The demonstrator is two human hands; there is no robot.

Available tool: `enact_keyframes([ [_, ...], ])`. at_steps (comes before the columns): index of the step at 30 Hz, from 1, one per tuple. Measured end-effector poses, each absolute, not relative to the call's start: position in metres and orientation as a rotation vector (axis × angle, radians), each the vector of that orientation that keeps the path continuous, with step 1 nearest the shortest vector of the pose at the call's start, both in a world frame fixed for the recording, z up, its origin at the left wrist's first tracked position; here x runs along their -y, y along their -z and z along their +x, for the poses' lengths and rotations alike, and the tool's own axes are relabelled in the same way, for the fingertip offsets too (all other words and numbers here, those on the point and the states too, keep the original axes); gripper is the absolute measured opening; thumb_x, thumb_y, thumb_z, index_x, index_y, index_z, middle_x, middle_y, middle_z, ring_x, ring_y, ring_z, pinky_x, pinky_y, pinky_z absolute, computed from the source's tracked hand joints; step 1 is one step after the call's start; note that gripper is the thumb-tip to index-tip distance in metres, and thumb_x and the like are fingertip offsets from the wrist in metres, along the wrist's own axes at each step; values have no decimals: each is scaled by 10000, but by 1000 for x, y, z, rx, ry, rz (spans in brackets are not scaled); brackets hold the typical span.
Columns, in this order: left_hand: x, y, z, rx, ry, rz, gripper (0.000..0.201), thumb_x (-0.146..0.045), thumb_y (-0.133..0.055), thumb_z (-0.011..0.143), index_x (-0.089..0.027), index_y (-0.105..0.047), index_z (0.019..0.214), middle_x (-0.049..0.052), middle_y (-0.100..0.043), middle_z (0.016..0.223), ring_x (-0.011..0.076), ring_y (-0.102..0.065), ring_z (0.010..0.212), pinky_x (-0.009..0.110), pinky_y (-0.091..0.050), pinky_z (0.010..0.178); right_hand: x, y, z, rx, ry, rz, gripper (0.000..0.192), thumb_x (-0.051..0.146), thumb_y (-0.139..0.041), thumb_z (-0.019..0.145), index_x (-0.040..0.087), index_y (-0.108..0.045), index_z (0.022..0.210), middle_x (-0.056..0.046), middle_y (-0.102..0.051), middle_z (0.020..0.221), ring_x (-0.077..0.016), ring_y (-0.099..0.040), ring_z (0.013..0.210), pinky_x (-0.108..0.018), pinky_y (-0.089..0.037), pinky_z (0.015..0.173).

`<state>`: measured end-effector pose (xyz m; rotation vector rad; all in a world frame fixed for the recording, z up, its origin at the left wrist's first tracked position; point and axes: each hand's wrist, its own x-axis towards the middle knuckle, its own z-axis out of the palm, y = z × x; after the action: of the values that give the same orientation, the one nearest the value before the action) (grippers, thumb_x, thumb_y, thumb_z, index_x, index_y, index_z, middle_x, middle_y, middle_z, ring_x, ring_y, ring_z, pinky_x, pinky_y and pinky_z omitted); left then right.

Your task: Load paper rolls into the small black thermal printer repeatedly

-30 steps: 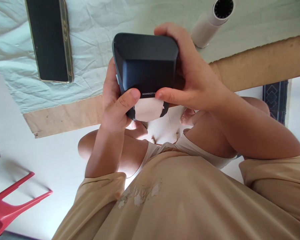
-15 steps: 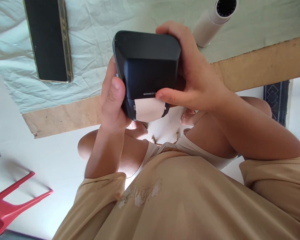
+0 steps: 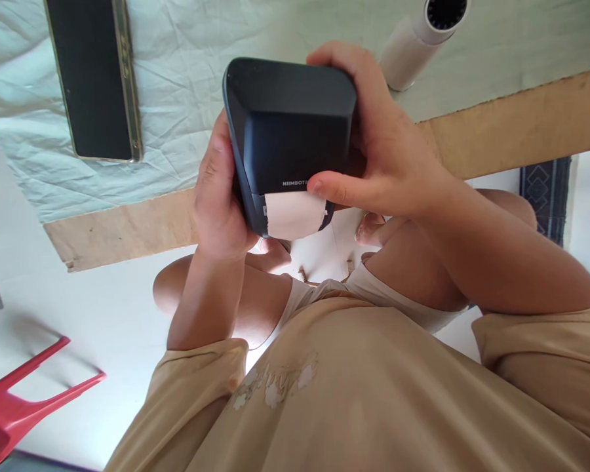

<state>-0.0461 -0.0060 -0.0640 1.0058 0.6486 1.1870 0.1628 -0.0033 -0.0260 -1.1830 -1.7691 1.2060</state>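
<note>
Small dark label printer (image 3: 295,141) held in the air between both hands, in front of the chest, above the near edge of a wooden table (image 3: 511,131). Left hand (image 3: 219,196) wrapped around the printer's left side, fingers closed on the casing, thumb lying along the edge. Right hand (image 3: 388,144) cupped over the top right corner and right side, fingers curled down the far face, thumb pressed flat just under the small white brand lettering. Strip of pale label paper (image 3: 292,215) sticking out of the slot at the printer's lower end, just beside the right thumb tip, corners slightly ragged. Printer tilted, wider face turned toward the table, narrower end toward the body.

Pale green wrinkled cloth (image 3: 187,85) spread over the tabletop beyond the hands. Black smartphone (image 3: 93,75) in a gold-edged case lying face up on the cloth, well to the left of the printer. White cylindrical device (image 3: 415,42) with a dark round end lying on the cloth near the right hand, not touching it. Bare knees and a beige shirt (image 3: 354,393) below the hands. Red plastic chair (image 3: 24,403) on the white floor at lower left, well apart.
</note>
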Motion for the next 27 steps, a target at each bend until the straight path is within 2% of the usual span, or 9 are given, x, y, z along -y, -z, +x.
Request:
enact_keyframes([
  [2, 3, 66, -48, -667, -1171, 1033, 679, -754, -393, 977, -266, -719, 1318, 35, -710, 1480, 267, -577, 1551, 403, -434, 1408, 3, 26, 163, 1765, -1211, -1178, 996, 668, -688, 742, 180, -361, 1546, -62, -500, 1488, -2, -483, 970, -165, -484, 807],
  [5, -5, 65, -44, -744, -1141, 1053, 717, -888, -458, 880, -344, -750, 1244, 9, -756, 1404, 272, -572, 1569, 390, -505, 1349, 2, 26, 163, 1770, -1217, -1188, 988, 659, -694, 736, 192, -367, 1543, -53, -497, 1496, -3, -484, 983, -163, -478, 823],
  [8, -10, 56, -32, -896, -1159, 1018, 722, -911, -455, 871, -395, -719, 1301, 14, -794, 1282, 260, -584, 1565, 405, -540, 1313, 2, 25, 163, 1763, -1221, -1195, 986, 658, -696, 735, 198, -369, 1543, -48, -498, 1505, -8, -487, 996, -169, -475, 831],
  [12, -6, 41, -18, -940, -1194, 968, 700, -850, -458, 924, -377, -674, 1392, 28, -790, 1259, 263, -610, 1541, 437, -540, 1318, 2, 24, 163, 1767, -1229, -1190, 999, 655, -696, 734, 184, -360, 1549, -48, -493, 1513, -10, -494, 1019, -175, -476, 858],
  [16, 0, 41, -22, -946, -1212, 933, 698, -844, -510, 914, -328, -706, 1341, 38, -785, 1223, 273, -652, 1480, 463, -549, 1311, 2, 25, 163, 1777, -1212, -1191, 1006, 685, -686, 739, 190, -360, 1552, -56, -468, 1528, -5, -496, 996, -171, -484, 833],
  [18, 1, 47, -27, -875, -1233, 947, 683, -835, -538, 913, -290, -740, 1271, 37, -785, 1176, 264, -687, 1417, 459, -547, 1312, 2, 26, 164, 1788, -1208, -1199, 991, 680, -684, 741, 205, -359, 1548, -56, -469, 1530, -6, -498, 996, -164, -491, 826],
  [21, 1, 56, -36, -726, -1244, 988, 552, -731, -586, 957, -253, -789, 1145, 7, -782, 1104, 192, -740, 1251, 382, -570, 1278, 3, 27, 164, 1780, -1196, -1204, 986, 687, -685, 736, 215, -371, 1542, -55, -472, 1526, -12, -494, 1010, -154, -491, 817],
  [24, -2, 62, -42, -669, -1237, 995, 396, -619, -626, 975, -282, -814, 1062, -36, -790, 1057, 121, -749, 1064, 282, -627, 1127, 3, 27, 164, 1781, -1179, -1194, 988, 699, -687, 739, 210, -377, 1539, -60, -462, 1539, -15, -492, 1021, -152, -497, 821],
  [27, -3, 66, -45, -721, -1268, 1012, 418, -693, -608, 949, -339, -817, 1029, -19, -802, 1027, 158, -732, 972, 301, -639, 988, 3, 26, 165, 1788, -1175, -1183, 992, 710, -692, 758, 189, -383, 1544, -69, -454, 1545, -16, -498, 1040, -147, -493, 812],
])
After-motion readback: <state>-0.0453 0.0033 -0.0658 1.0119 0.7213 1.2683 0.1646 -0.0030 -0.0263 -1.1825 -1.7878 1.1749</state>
